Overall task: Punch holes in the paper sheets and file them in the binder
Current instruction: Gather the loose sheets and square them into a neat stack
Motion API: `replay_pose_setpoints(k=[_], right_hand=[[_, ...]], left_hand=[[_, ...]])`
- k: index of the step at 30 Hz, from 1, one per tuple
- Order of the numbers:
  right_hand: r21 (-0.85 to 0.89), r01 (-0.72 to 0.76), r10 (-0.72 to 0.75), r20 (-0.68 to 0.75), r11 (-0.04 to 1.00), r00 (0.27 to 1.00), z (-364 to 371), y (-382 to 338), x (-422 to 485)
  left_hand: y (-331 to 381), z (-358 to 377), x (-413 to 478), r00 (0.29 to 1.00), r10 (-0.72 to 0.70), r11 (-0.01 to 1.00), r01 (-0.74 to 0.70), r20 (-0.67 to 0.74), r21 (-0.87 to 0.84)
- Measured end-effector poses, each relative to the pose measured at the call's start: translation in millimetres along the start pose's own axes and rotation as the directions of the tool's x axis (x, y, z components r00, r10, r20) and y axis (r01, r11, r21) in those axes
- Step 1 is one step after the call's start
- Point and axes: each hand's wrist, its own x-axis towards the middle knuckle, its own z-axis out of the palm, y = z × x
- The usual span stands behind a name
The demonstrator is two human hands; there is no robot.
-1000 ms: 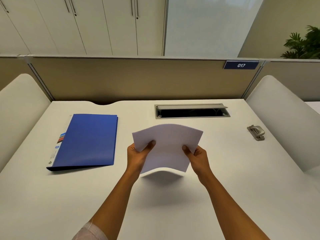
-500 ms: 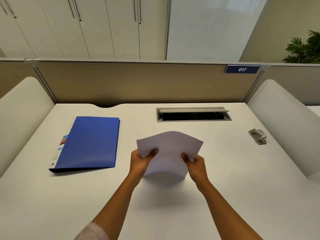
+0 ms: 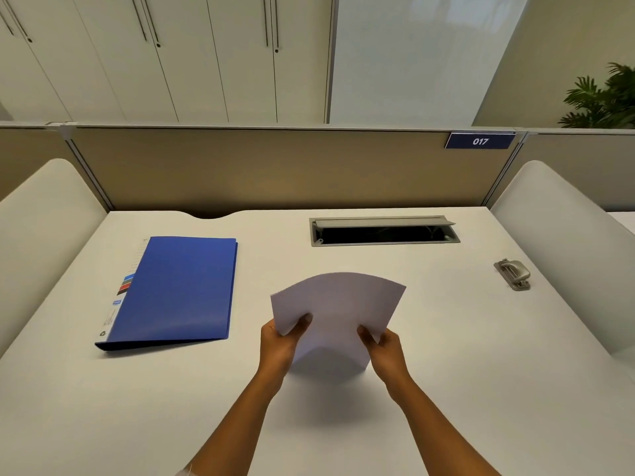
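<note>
I hold a thin stack of white paper sheets upright over the middle of the white desk, its lower edge close to or on the desk top. My left hand grips the stack's left side and my right hand grips its right side, thumbs on the near face. The sheets bow upward between my hands. A closed blue binder lies flat on the desk to the left. A grey metal hole punch sits far to the right, near the side panel.
An open grey cable tray is set into the desk behind the sheets. Beige partitions close the back, and curved white side panels flank the desk. A plant stands beyond, at the right.
The sheets have come lower, towards the desk, with both hands still gripping their sides. The stack now stands steeper and bows more. The camera has tilted slightly.
</note>
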Motion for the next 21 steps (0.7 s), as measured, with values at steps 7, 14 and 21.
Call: replay_pose_setpoints(k=[7,14,21], right_hand=[[-0.064,-0.032,0.028,-0.052,0.997,0.998,-7,11,11],[-0.228,0.01,-0.037,-0.115,0.974,0.993,-10,8,23],[-0.538,-0.079,0.022,-0.111,0.839,0.994,-4,37,24]], left_hand=[[-35,-10,7,0.997,-0.078,0.983,0.073,0.022,0.167],[-52,-8,30,0.994,-0.099,0.911,0.077,0.034,0.406],[-77,-13,37,0.995,-0.101,0.764,0.084,-0.01,0.639]])
